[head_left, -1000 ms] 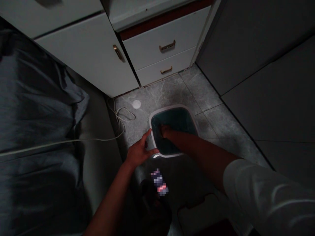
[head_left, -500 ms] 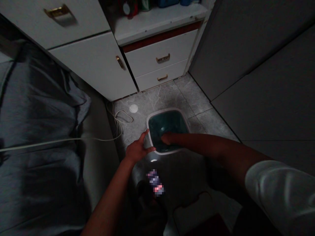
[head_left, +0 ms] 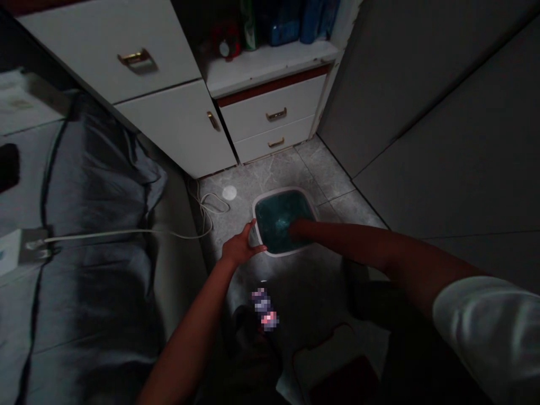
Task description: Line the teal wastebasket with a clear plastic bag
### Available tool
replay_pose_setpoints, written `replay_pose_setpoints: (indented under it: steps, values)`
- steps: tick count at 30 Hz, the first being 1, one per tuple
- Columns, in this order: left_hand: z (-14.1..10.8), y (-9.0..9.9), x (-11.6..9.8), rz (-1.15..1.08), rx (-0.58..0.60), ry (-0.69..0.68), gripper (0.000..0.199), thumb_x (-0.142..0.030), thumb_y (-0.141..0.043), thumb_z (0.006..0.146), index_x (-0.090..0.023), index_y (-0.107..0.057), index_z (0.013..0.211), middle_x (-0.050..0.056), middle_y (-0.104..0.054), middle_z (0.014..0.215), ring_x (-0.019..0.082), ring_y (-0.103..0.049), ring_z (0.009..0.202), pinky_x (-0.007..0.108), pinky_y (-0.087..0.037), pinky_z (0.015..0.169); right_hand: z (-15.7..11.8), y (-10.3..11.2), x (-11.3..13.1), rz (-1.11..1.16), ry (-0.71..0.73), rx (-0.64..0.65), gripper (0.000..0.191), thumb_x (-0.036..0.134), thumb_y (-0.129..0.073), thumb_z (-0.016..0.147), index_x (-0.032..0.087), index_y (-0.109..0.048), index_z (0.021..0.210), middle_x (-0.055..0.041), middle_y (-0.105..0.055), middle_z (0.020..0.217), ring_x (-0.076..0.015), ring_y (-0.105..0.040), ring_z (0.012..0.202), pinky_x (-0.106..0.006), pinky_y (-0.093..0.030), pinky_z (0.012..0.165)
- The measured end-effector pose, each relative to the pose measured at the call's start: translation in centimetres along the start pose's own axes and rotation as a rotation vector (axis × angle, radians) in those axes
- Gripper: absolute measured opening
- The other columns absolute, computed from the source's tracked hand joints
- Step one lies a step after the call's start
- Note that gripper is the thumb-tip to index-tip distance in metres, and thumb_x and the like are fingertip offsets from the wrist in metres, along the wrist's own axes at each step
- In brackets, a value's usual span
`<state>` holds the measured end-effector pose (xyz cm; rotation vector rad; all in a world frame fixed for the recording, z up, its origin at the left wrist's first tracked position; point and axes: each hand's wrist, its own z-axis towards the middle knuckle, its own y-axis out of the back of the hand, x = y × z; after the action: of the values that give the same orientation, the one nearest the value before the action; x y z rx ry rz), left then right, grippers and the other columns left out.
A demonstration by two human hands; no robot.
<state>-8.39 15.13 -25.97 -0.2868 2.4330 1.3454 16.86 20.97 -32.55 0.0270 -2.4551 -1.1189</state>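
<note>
A roundish-square basin (head_left: 283, 194) with a pale rim stands on the floor, its inside dark teal, with a bright glint near the middle that looks like water. My left hand (head_left: 241, 246) is at its left side, thumb and a finger spread along the rim and holding it. Over the right side of the rim reaches my right forearm. My right hand (head_left: 299, 228) is down inside the basin, blurred, its fingers hidden, so I cannot see whether it holds anything.
White cabinets with drawers (head_left: 276, 115) stand ahead, bottles on the shelf (head_left: 253, 73) above. A white cable (head_left: 169, 232) runs from the cloth-covered bed (head_left: 101, 236) to the floor. Grey panels (head_left: 422, 185) rise at right. A pixelated patch (head_left: 265, 309) lies near my feet.
The view has tilted up and left, showing more of the shelf and bed. My right hand has shifted slightly right inside the basin. My left hand stays at the rim.
</note>
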Motion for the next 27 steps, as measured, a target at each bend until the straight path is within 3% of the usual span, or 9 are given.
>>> replay_pose_setpoints:
  steps: [3,6,8,10,13,18,21,24,27]
  values:
    - [-0.8,0.2,-0.9,0.014,-0.007,0.012,0.103,-0.067,-0.073,0.085,-0.03,-0.028,0.17,0.012,-0.079,0.111,0.034,-0.075,0.103,0.034,-0.047,0.08,-5.1,1.9,0.8,-0.122,0.087,0.06,0.01,0.009,-0.077,0.079,0.015,-0.074,0.073,-0.0114,-0.077,0.086,-0.0299,-0.073,0.095,-0.044,-0.054,0.091]
    - [-2.4,0.7,-2.8,0.058,-0.089,0.009,0.085,-0.057,-0.074,0.088,-0.028,-0.043,0.161,0.01,-0.079,0.105,0.03,-0.074,0.1,0.032,-0.046,0.079,-11.1,3.9,0.5,-0.254,0.198,-0.041,0.019,0.021,-0.061,0.098,0.016,-0.078,0.093,-0.0142,-0.079,0.111,-0.0285,-0.073,0.105,-0.038,-0.052,0.089]
    - [-3.7,1.1,-4.4,0.052,-0.157,0.001,0.056,-0.052,-0.072,0.09,-0.026,-0.063,0.138,0.008,-0.077,0.101,0.027,-0.072,0.095,0.03,-0.045,0.077,-14.9,4.9,-0.4,-0.281,0.205,-0.121,0.024,0.026,-0.054,0.102,0.019,-0.077,0.103,-0.0128,-0.078,0.117,-0.0272,-0.073,0.108,-0.033,-0.051,0.086]
    - [-5.0,1.4,-6.1,-0.003,-0.216,-0.03,0.024,-0.045,-0.068,0.091,-0.024,-0.071,0.103,0.006,-0.074,0.091,0.022,-0.067,0.085,0.028,-0.042,0.073,-18.1,5.3,-1.4,-0.218,0.166,-0.17,0.024,0.029,-0.055,0.102,0.02,-0.077,0.106,-0.0105,-0.079,0.116,-0.0256,-0.073,0.107,-0.031,-0.05,0.084]
    - [-6.6,0.5,-8.5,-0.214,-0.291,-0.115,0.026,-0.033,-0.062,0.087,-0.022,-0.051,0.066,-0.001,-0.058,0.068,0.016,-0.054,0.068,0.026,-0.037,0.066,-21.3,4.6,-2.9,-0.058,0.107,-0.203,0.022,0.033,-0.059,0.1,0.02,-0.077,0.1,-0.0081,-0.079,0.106,-0.0224,-0.073,0.096,-0.028,-0.049,0.079]
    - [-7.4,-4.0,-10.3,-0.616,-0.349,-0.072,0.037,-0.032,-0.059,0.079,-0.023,-0.031,0.056,-0.006,-0.036,0.054,0.011,-0.039,0.057,0.023,-0.032,0.059,-21.7,1.3,-4.5,0.131,0.051,-0.227,0.014,0.03,-0.068,0.092,0.018,-0.07,0.086,-0.0053,-0.076,0.091,-0.0196,-0.069,0.085,-0.027,-0.048,0.074]
    - [-6.4,-4.8,-10.1,-0.636,-0.362,-0.047,0.031,-0.029,-0.064,0.073,-0.022,-0.039,0.057,-0.007,-0.036,0.054,0.01,-0.039,0.057,0.023,-0.032,0.059,-20.0,0.9,-4.8,0.208,0.0,-0.277,0.005,0.02,-0.067,0.087,0.017,-0.07,0.09,-0.0047,-0.075,0.089,-0.0185,-0.068,0.084,-0.026,-0.049,0.074]
    - [-5.6,-2.1,-10.3,-0.699,-0.423,-0.1,0.011,-0.027,-0.064,0.076,-0.019,-0.063,0.084,-0.008,-0.042,0.061,0.011,-0.042,0.059,0.023,-0.036,0.062,-18.6,3.1,-4.3,0.389,-0.052,-0.386,0.035,0.017,-0.065,0.084,0.016,-0.069,0.119,-0.0008,-0.071,0.079,-0.017,-0.066,0.075,-0.025,-0.05,0.068]
    - [-7.4,3.3,-12.0,-0.853,-0.554,-0.396,0.059,-0.027,-0.067,0.083,-0.021,-0.058,0.141,-0.006,-0.052,0.071,0.012,-0.046,0.062,0.024,-0.041,0.063,-18.8,7.7,-2.6,0.643,0.119,-0.591,0.074,0.02,-0.064,0.086,0.016,-0.045,0.158,0.002,-0.067,0.077,-0.0153,-0.063,0.068,-0.024,-0.051,0.063]
